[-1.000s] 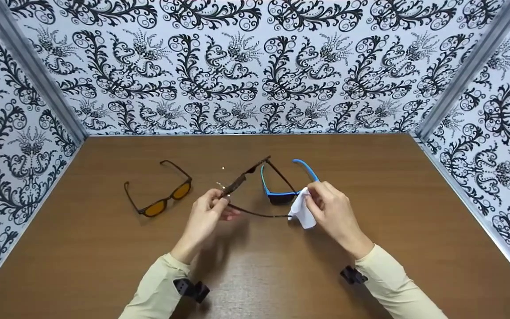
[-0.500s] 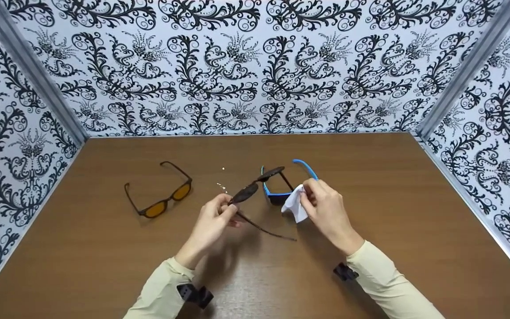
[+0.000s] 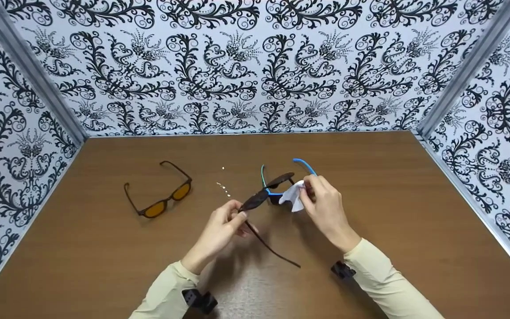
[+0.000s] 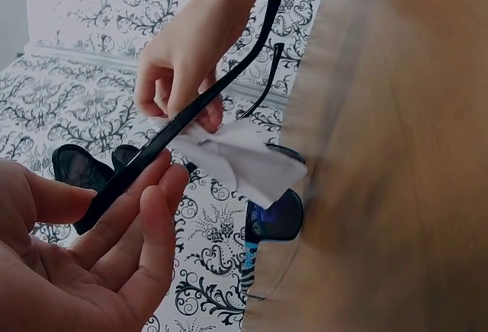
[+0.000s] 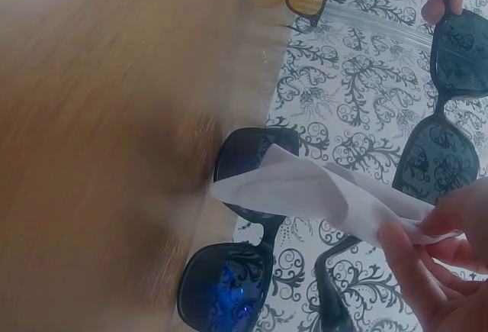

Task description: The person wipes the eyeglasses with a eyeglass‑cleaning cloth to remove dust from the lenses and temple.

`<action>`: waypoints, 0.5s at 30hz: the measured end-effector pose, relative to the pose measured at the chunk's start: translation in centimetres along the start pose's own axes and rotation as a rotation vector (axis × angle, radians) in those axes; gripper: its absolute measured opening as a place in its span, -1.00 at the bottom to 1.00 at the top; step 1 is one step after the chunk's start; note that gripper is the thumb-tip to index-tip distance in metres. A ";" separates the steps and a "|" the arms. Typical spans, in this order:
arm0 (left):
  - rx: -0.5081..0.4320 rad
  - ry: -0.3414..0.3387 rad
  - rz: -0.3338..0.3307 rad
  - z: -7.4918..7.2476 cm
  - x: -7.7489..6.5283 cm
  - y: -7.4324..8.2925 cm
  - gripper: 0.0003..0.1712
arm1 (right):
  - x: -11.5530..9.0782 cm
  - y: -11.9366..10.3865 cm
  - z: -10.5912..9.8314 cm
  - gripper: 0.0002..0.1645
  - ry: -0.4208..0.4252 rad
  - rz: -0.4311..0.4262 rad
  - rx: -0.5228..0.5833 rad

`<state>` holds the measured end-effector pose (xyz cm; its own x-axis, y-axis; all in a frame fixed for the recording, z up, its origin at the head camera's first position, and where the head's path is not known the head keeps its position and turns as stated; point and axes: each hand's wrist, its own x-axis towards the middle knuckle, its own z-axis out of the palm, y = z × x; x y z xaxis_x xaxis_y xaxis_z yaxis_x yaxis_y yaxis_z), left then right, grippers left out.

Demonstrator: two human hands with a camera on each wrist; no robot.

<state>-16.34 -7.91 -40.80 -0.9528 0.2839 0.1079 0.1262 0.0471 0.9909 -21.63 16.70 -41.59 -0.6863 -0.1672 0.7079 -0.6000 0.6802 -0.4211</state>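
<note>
Patterned walls [image 3: 237, 66], white with black scrolls, enclose a brown wood-grain table [image 3: 392, 177] on three sides. Pale sleeves [image 3: 379, 266] reach in over it. The left hand [image 3: 224, 226] pinches the dark glasses [image 3: 255, 201] between thumb and fingertips near one hinge, holding them above the table, arms unfolded. The right hand [image 3: 326, 204] pinches the white cloth [image 3: 292, 197] between thumb and fingers.

On the table, the blue-armed glasses [image 3: 306, 166] sit open, their dark lenses showing a blue sheen; the dark glasses and cloth partly hide them from the head camera. Well to the left, orange-lensed glasses [image 3: 155, 209] in a thin dark frame lie open too. The cloth, soft and folded, hangs beside the dark glasses' far lens; whether they touch cannot be told. Small bright flecks [image 3: 225, 188] dot the table between the pairs.
</note>
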 end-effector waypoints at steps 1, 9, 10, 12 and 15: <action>0.003 -0.006 0.001 0.1 0.0 0.0 -0.93 | 0.0 0.0 0.0 -0.85 0.008 -0.003 0.001; 0.016 -0.033 0.014 0.7 -0.1 -0.4 -0.93 | 0.0 0.0 0.3 -0.80 0.064 -0.035 0.059; 0.013 -0.032 0.012 0.7 -0.1 -0.4 -0.92 | 0.0 0.0 0.3 -0.79 0.068 -0.041 0.068; 0.008 -0.031 0.008 0.7 -0.1 -0.5 -0.92 | 0.0 0.1 0.4 -0.78 0.072 -0.054 0.077; -0.019 -0.041 -0.003 0.7 -0.1 -0.7 -0.91 | -0.1 0.2 0.5 -0.77 0.057 -0.072 0.091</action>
<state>-16.11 -7.32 -41.54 -0.9410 0.3225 0.1024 0.1181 0.0296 0.9926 -21.88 16.51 -42.07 -0.6171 -0.1707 0.7682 -0.6835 0.6000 -0.4158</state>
